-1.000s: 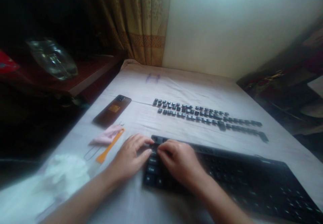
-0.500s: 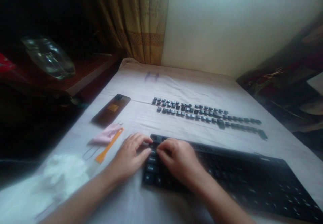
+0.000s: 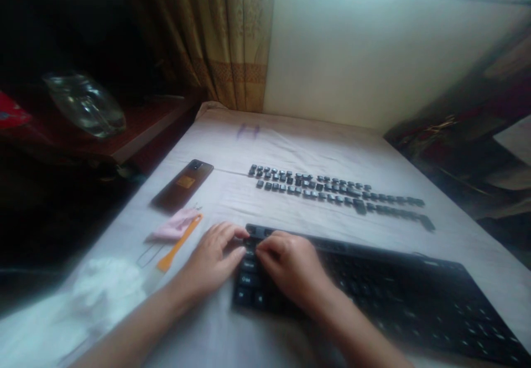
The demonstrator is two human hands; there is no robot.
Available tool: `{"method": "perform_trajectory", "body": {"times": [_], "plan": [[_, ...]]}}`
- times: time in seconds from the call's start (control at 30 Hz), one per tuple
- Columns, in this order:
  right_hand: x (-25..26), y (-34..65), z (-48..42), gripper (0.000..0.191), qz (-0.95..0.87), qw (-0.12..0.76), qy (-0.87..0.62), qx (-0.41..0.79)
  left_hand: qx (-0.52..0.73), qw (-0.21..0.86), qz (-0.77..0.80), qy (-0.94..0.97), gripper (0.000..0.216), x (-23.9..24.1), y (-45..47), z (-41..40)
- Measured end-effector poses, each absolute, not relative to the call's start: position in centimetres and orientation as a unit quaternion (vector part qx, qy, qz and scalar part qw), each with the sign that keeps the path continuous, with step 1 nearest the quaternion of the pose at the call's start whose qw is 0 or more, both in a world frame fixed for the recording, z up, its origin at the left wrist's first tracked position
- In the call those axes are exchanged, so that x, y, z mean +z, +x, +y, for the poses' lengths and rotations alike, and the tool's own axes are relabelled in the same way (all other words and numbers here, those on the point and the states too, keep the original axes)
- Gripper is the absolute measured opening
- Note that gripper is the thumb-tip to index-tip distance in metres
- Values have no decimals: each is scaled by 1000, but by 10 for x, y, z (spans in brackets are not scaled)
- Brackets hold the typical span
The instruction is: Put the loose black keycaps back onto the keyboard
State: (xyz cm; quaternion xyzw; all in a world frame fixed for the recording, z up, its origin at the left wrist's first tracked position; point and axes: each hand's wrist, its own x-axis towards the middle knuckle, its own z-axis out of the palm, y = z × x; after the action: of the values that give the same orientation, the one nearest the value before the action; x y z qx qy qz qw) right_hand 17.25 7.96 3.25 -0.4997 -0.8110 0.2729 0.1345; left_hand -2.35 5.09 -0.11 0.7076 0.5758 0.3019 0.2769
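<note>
A black keyboard (image 3: 385, 290) lies across the near part of a cloth-covered table (image 3: 290, 146). My left hand (image 3: 209, 260) rests at its left end, fingers curled with the tips on the upper left corner keys. My right hand (image 3: 290, 268) lies on the left part of the keyboard, fingers bent and pressed down on a key there. What the fingertips pinch, if anything, is hidden. Behind the keyboard, several loose black keycaps (image 3: 336, 191) are laid out in two long rows.
A dark phone (image 3: 182, 186) lies face down at the left. Beside it are a pink cloth (image 3: 174, 226), an orange pry tool (image 3: 178, 243) and a white crumpled cloth (image 3: 105, 290). A dark shelf holding a clear bottle (image 3: 85, 105) borders the left; a curtain (image 3: 224, 36) hangs behind.
Both hands stay at the keyboard's left end with only slight finger shifts. The view has tipped down a little.
</note>
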Motion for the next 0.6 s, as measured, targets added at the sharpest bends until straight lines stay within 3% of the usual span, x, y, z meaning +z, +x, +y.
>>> {"method": "perform_trajectory", "body": {"times": [0.37, 0.6], "plan": [[48, 178, 92, 17, -788, 154, -483, 349, 321, 251, 577, 708, 18, 1, -25, 53], [59, 175, 146, 22, -821, 119, -545, 124, 361, 221, 576, 699, 22, -1, -23, 57]]}}
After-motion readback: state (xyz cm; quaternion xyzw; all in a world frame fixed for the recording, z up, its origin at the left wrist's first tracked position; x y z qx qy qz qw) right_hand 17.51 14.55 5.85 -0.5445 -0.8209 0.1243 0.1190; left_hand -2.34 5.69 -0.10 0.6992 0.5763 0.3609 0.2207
